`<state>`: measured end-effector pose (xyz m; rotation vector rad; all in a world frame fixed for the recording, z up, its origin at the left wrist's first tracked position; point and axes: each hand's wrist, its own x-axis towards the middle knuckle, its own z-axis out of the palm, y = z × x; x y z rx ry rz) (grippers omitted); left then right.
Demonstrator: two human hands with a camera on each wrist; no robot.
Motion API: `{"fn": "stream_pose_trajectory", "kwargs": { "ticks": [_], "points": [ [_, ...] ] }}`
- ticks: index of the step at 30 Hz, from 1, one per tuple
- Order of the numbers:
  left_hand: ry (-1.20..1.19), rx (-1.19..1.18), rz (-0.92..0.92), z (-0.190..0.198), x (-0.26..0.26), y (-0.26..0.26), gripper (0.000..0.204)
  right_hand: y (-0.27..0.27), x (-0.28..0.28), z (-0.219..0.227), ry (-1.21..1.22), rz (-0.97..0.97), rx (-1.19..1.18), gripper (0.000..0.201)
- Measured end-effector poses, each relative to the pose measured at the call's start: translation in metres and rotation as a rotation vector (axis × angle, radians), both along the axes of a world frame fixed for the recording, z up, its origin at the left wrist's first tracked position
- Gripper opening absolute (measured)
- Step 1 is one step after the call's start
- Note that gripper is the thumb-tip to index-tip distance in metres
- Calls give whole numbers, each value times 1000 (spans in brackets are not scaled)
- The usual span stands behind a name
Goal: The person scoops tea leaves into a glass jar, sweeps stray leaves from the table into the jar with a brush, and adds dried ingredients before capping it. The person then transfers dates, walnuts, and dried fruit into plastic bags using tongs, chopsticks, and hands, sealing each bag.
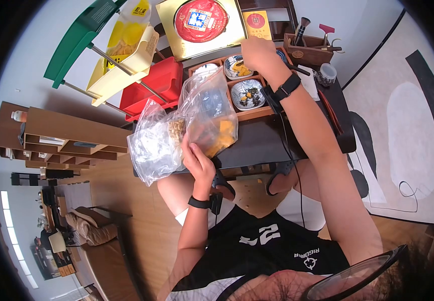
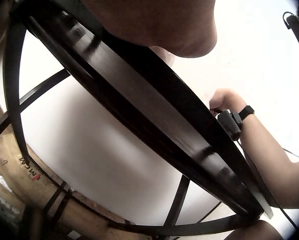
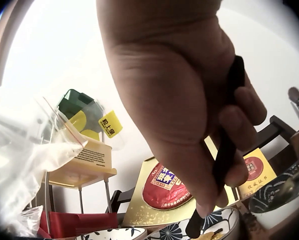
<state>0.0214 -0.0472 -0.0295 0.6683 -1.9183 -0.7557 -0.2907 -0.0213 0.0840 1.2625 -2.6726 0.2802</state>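
In the head view my right hand (image 1: 263, 56) is over the wooden divided tray (image 1: 251, 115), at a patterned bowl of orange-yellow pieces (image 1: 238, 69). Its fingers grip a slim dark tool (image 3: 224, 159); the rounded lower end overlaps the bowl (image 3: 231, 221) in the right wrist view. My left hand (image 1: 200, 164) holds clear plastic bags at the table's near edge. One bag (image 1: 208, 108) contains orange pieces (image 1: 223, 134), another bag (image 1: 149, 148) small tan bits. Part of the left thumb side is hidden behind plastic. Only the base of that hand (image 2: 159, 22) shows in the left wrist view.
A second bowl of dark and orange bits (image 1: 248, 95) sits in the tray. Left of it are a red bin (image 1: 152, 88) and a cream-and-green rack (image 1: 121, 70). Behind stands a gold box (image 1: 169, 30) with a red disc; a wooden tool holder (image 1: 305, 52) and jar (image 1: 326, 74) are right.
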Motion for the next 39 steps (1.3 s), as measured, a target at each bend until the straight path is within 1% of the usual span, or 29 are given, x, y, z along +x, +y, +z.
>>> {"fn": "stream_pose_trajectory", "kwargs": {
  "ticks": [2,5,8,10,14,17,20,22,24,26,29,31,33,35,39],
  "points": [
    [34,-30,3,0,-1,0,38,-1,1,0,-56,11,40,22],
    [24,-17,-1,-2,0,-1,38,-9,3,-7,-67,20,89,23],
    [22,-67,16,-6,0,-3,38,-10,4,-8,-89,16,89,25],
    [22,-18,13,-1,0,1,38,-7,6,-1,-103,29,118,25],
    [34,-50,13,-5,-1,-2,38,-2,8,9,-141,61,220,27],
    [17,-45,13,-4,1,-2,38,-5,3,6,-177,60,217,29],
    [-33,24,7,2,4,1,38,0,4,12,-175,50,176,29],
    [-71,81,11,2,5,1,38,0,4,13,-175,54,194,28],
    [-54,58,0,1,4,1,38,-2,5,9,-179,56,212,27],
    [-37,34,-14,1,3,0,38,-6,8,1,-108,36,159,25],
    [-35,-14,-4,0,2,-1,38,-3,14,6,-140,54,119,23],
    [22,-34,12,-2,-1,-1,38,-6,12,0,-106,55,121,22],
    [14,-8,7,-1,0,0,38,-7,8,-2,-73,52,122,22],
    [9,17,0,2,0,1,38,-6,4,-2,-41,33,74,22],
    [13,13,4,4,0,3,38,3,-6,6,-52,1,38,23]
  ]
}}
